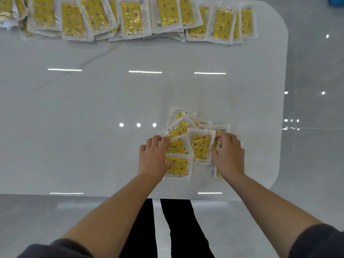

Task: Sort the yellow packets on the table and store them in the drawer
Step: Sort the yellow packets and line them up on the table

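- Head view: our left hand [154, 157] lies on the near pile [176, 131] of yellow packets, fingers bent at its left edge; we cannot tell whether they pinch.
- Our right hand [229, 155] pinches the middle packet [200, 146] by its right edge.
- An overlapping row of packets [130, 17] lines the far edge.
- The glossy white table [93, 108] stands on a pale floor [316, 71].

A loose pile [178, 131] of packets lies on the table [74, 127]. The left hand [154, 159] presses the pile's left side. The right hand [229, 155] pinches a packet [200, 146] at the pile's middle. Well beyond the pile runs a packet row [130, 17].
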Available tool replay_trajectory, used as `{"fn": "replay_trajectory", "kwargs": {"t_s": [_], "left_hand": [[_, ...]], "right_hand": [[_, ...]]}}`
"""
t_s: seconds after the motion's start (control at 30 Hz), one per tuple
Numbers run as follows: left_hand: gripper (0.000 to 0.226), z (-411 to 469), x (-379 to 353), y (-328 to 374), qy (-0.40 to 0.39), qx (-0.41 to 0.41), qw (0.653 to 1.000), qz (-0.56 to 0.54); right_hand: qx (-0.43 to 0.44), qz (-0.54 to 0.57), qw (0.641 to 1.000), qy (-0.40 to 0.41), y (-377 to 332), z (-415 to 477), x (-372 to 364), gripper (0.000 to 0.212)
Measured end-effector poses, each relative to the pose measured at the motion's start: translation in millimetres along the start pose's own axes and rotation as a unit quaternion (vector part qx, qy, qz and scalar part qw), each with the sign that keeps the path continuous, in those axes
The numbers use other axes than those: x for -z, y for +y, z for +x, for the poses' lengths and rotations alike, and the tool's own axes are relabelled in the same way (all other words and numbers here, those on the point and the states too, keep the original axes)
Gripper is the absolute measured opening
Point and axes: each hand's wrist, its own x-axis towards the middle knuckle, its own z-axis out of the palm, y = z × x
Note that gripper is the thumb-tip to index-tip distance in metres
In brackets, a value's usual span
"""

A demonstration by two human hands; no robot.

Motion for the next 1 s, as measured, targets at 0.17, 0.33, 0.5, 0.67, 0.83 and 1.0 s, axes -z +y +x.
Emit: {"fn": "replay_trajectory", "kwargs": {"t_s": [0.17,0.33,0.5,0.67,0.83,1.0], "left_hand": [[0.094,6,-18,19,0.01,-0.014,0.993,0.115],[0.099,7,-28,28,0.01,0.019,0.99,0.141],[0.08,4,-30,34,0.002,0.059,0.989,0.135],[0.081,6,-31,34,-0.005,0.083,0.989,0.122],[0.08,9,-30,35,-0.034,0.117,0.989,0.079],[0.042,6,-25,30,-0.078,0.144,0.986,-0.015]], "right_hand": [[-0.139,0.011,0.99,-0.014,22,-8,-1,0.075],[-0.24,0.084,0.966,-0.041,31,-9,4,0.092],[-0.277,0.09,0.955,-0.061,31,-9,5,0.1],[-0.318,0.152,0.934,-0.051,36,-7,-4,0.098],[-0.354,0.256,0.899,-0.024,40,-11,-14,0.071],[-0.362,0.308,0.878,-0.046,43,-14,-12,0.041]]}}
